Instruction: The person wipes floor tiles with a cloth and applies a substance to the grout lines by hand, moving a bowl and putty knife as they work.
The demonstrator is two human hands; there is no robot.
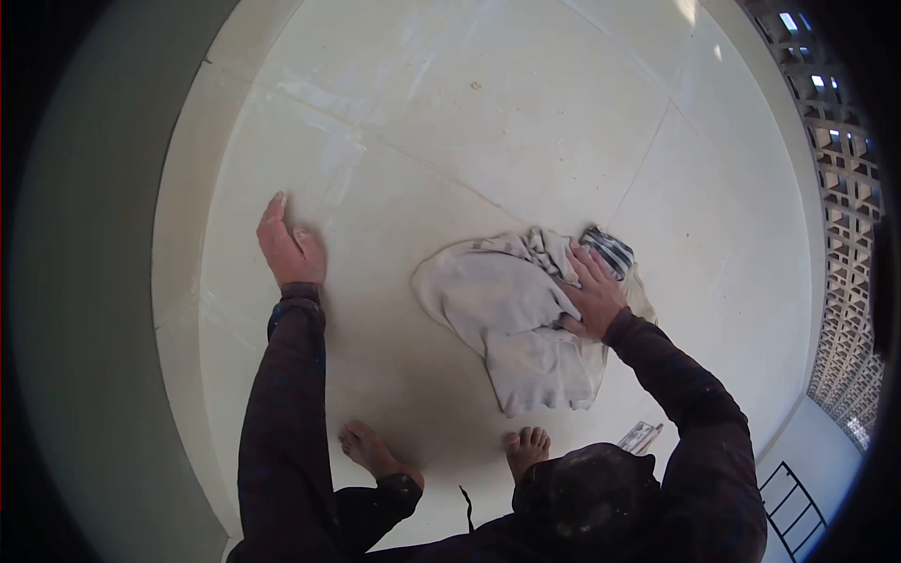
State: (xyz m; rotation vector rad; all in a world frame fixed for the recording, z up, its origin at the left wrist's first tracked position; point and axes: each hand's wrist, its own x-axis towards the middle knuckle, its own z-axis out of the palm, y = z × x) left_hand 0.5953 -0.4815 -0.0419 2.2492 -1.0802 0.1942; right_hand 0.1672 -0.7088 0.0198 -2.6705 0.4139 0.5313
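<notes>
- Pale tiled floor (526,122) filling most of the view, crossed by thin grout lines, with dull smeared streaks toward the upper left.
- Curved pale border strip (183,225) along the floor's left edge, meeting a greenish wall (84,281).
- Patterned lattice block wall (845,235) down the right side, daylight showing through the openings.
- Dark metal frame (793,507) at lower right, standing against a light wall.
- Dark long sleeves on both arms, reaching from the bottom edge out over the floor.
- Crumpled off-white cloth (511,324) lying flat on the floor right of centre, well apart from the left hand; striped dark-and-white patch (608,251) showing at its upper right edge.
- Right hand (591,296) pressed palm-down on the cloth's right part, fingers spread and slightly curled into the folds; pressing rather than a closed grasp, nothing lifted.
- Left hand (289,249) flat on the bare floor near the left border, fingers extended and together, empty, nothing gripped.
- Two bare feet planted on the floor: left foot (375,452) below the left arm, right foot (527,448) just below the cloth's lower edge.
- Small flat striped object (640,436) on the floor beside the right arm; identity cannot be told.
</notes>
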